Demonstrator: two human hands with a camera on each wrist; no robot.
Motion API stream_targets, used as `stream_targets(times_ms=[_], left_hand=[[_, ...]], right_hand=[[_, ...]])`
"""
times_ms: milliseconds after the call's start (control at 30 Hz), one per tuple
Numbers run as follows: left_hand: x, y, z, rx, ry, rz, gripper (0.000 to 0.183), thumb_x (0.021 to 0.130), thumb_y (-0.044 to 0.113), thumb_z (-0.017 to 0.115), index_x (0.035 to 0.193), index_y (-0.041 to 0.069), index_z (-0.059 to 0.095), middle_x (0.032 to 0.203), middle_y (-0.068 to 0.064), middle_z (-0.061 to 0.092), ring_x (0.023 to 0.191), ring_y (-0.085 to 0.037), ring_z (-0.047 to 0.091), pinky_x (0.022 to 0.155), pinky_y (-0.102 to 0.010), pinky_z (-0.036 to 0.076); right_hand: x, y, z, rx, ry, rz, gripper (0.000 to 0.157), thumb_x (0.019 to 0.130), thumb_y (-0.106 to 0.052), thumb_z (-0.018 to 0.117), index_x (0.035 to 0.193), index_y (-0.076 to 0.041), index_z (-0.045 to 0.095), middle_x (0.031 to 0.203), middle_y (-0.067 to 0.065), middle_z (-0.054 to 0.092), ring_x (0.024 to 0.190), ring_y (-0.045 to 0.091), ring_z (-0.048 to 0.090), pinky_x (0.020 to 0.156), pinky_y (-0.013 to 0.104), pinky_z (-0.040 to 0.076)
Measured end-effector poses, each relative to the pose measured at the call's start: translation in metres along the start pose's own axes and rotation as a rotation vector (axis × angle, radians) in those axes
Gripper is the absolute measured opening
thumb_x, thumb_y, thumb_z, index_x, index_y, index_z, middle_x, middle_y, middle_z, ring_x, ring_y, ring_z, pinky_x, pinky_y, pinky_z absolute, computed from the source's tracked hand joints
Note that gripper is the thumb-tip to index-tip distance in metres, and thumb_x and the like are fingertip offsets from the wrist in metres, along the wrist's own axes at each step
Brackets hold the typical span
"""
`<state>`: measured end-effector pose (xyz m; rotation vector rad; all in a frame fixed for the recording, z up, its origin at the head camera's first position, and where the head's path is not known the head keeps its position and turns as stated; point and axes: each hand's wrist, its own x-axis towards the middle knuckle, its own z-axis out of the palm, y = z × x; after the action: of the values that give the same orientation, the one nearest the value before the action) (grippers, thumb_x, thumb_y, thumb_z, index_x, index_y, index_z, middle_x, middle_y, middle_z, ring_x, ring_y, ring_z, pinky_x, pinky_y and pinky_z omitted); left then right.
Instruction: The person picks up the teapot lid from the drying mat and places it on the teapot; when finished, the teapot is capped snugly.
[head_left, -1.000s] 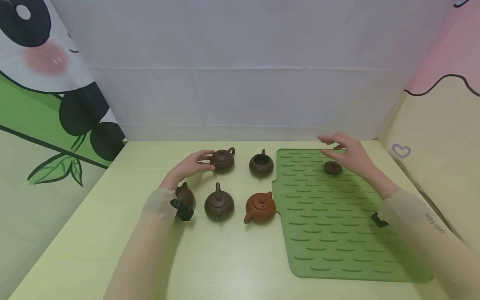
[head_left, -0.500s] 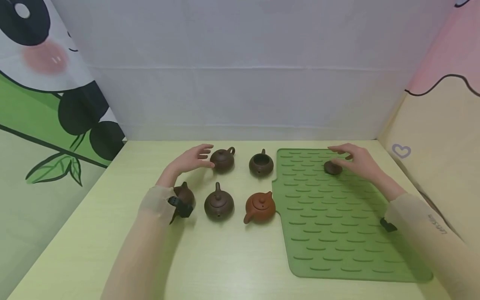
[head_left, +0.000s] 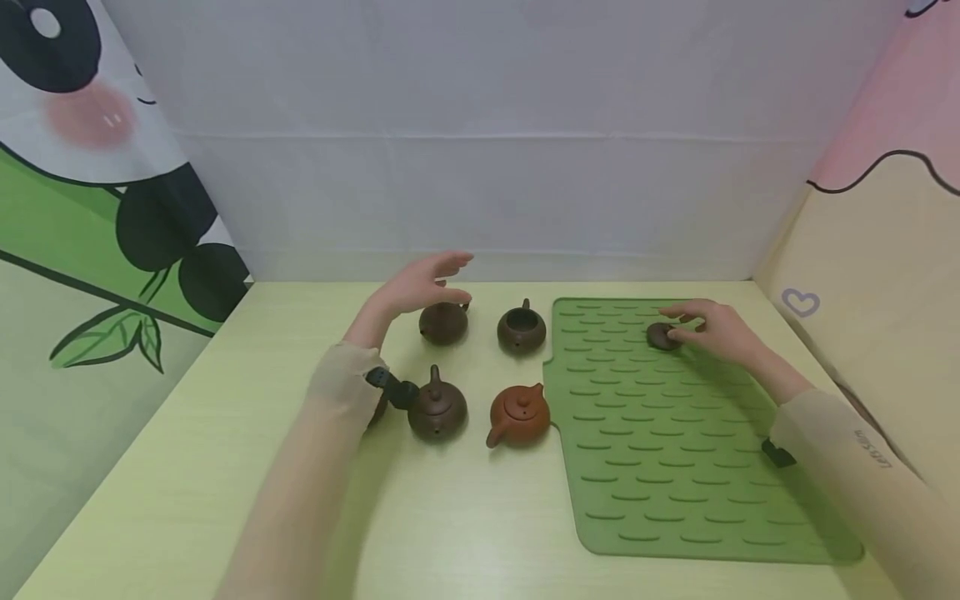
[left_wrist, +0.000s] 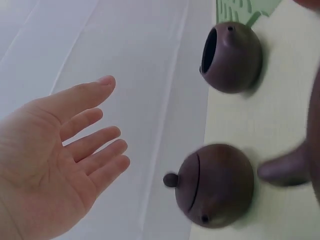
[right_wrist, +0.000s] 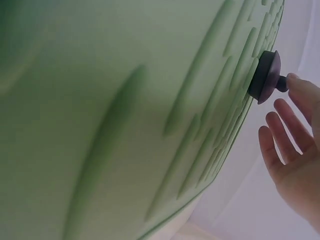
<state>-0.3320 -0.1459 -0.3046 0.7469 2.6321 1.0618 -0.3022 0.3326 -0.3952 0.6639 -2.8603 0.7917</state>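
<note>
At the far side of the green mat, my right hand pinches the knob of a dark brown teapot lid between thumb and fingers; the lid is at or just above the mat. My left hand is raised over a dark lidded teapot, fingers extended and holding nothing. The left wrist view shows that hand apart from this teapot. To its right stands a lidless dark teapot, its mouth uncovered.
In the nearer row are another dark lidded teapot and a reddish-brown teapot beside the mat's left edge. A further dark teapot is mostly hidden by my left wrist. A white cloth wall closes off the table's back.
My left hand has lifted away from the far-left teapot and shifted right above it. My right hand has come down onto the lid's knob and taken hold of it.
</note>
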Motion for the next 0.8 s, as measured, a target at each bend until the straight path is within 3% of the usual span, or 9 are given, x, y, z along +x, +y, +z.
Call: stream_targets(times_ms=[133, 367, 600, 800], left_hand=[[0.018, 0.005, 0.016, -0.057, -0.023, 0.033, 0.077, 0.091, 0.024, 0.072, 0.155, 0.014, 0.031, 0.162, -0.010, 0.033, 0.149, -0.032, 0.034, 0.121, -0.049, 0.031], [0.043, -0.002, 0.053, -0.189, -0.064, 0.086, 0.074, 0.093, 0.019, 0.069, 0.156, 0.019, 0.031, 0.164, -0.005, 0.027, 0.150, -0.035, 0.029, 0.122, -0.051, 0.029], [0.050, -0.011, 0.076, -0.239, -0.113, 0.045, 0.079, 0.092, 0.018, 0.070, 0.157, 0.025, 0.027, 0.167, 0.000, 0.020, 0.153, -0.033, 0.023, 0.123, -0.054, 0.024], [0.052, -0.019, 0.082, -0.165, -0.172, -0.004, 0.080, 0.092, 0.015, 0.070, 0.158, 0.020, 0.025, 0.166, -0.007, 0.023, 0.151, -0.036, 0.029, 0.122, -0.049, 0.029]], right_hand=[[0.000, 0.002, 0.001, -0.006, -0.010, 0.011, 0.040, 0.093, -0.011, 0.068, 0.130, -0.001, 0.061, 0.132, 0.024, 0.062, 0.111, 0.041, 0.063, 0.090, 0.054, 0.056], [0.001, 0.005, 0.002, -0.020, -0.017, 0.026, 0.034, 0.094, -0.015, 0.068, 0.125, -0.002, 0.066, 0.128, 0.024, 0.064, 0.108, 0.040, 0.064, 0.089, 0.054, 0.056], [-0.001, 0.004, 0.003, -0.019, -0.025, 0.044, 0.031, 0.096, -0.014, 0.065, 0.125, -0.002, 0.066, 0.127, 0.023, 0.065, 0.108, 0.039, 0.065, 0.090, 0.055, 0.055], [-0.002, 0.004, 0.004, -0.019, -0.028, 0.073, 0.028, 0.097, -0.015, 0.064, 0.123, -0.006, 0.069, 0.124, 0.021, 0.068, 0.104, 0.038, 0.067, 0.091, 0.056, 0.054]])
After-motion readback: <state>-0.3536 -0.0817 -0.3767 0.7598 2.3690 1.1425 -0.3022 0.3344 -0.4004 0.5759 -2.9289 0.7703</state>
